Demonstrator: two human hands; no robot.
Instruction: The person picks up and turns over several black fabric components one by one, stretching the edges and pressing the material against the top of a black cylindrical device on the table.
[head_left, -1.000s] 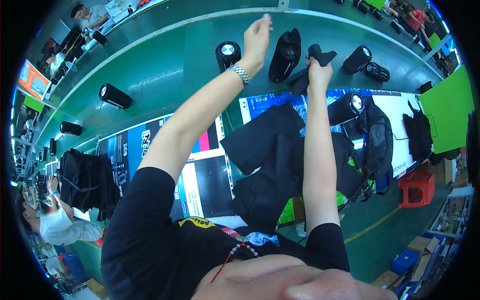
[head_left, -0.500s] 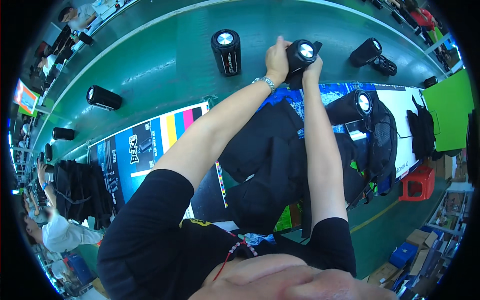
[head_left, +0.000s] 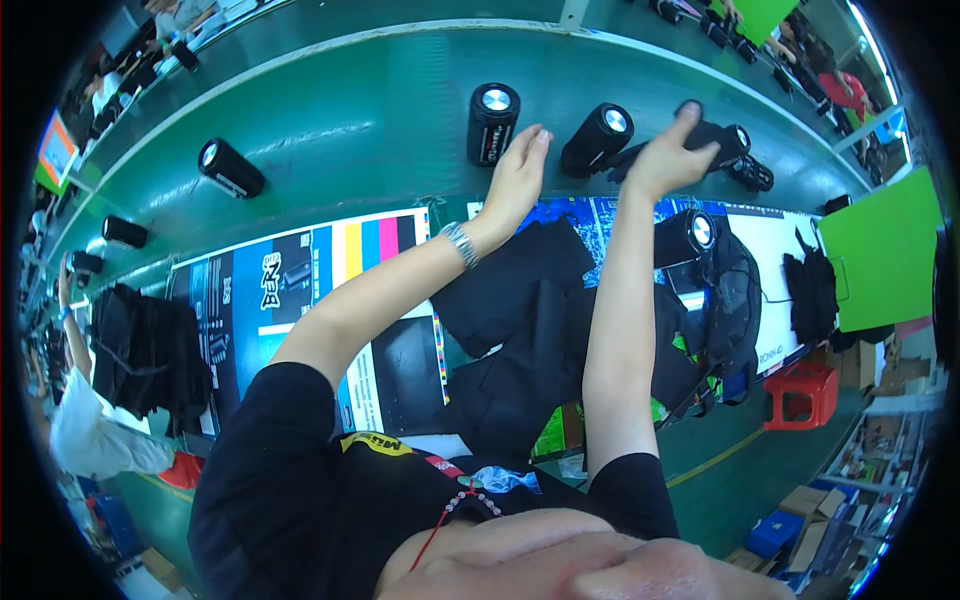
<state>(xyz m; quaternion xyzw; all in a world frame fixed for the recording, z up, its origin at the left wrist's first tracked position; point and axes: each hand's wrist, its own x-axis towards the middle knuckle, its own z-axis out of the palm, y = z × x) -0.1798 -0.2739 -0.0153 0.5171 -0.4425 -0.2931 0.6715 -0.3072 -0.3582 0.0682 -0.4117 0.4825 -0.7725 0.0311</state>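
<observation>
My left hand (head_left: 515, 185) is open, fingers extended and holding nothing, just in front of an upright black cylindrical speaker (head_left: 493, 128) with a shiny silver end. To the right, my right hand (head_left: 672, 160) is over the green worktop, its thumb and fingers around a dark strip (head_left: 627, 160), seemingly cloth, that runs behind the hand. Its grip is partly hidden. Between my hands a second black speaker (head_left: 598, 138) leans, touched by neither. Close beyond my right fingers a third speaker (head_left: 738, 142) lies tilted, its body partly hidden by the hand.
Black fabric pieces (head_left: 530, 340) are heaped on printed sheets (head_left: 300, 280) at the near edge. A speaker (head_left: 683, 238) rests by a black mesh bag (head_left: 735, 290). Another speaker (head_left: 230, 168) stands left. A red stool (head_left: 800, 395) is at right; people work along the far-side benches.
Both hands have let go of the speaker they held, which now stands on the worktop. My left hand has drawn back and opened; my right has moved right with the dark strip. The view has shifted.
</observation>
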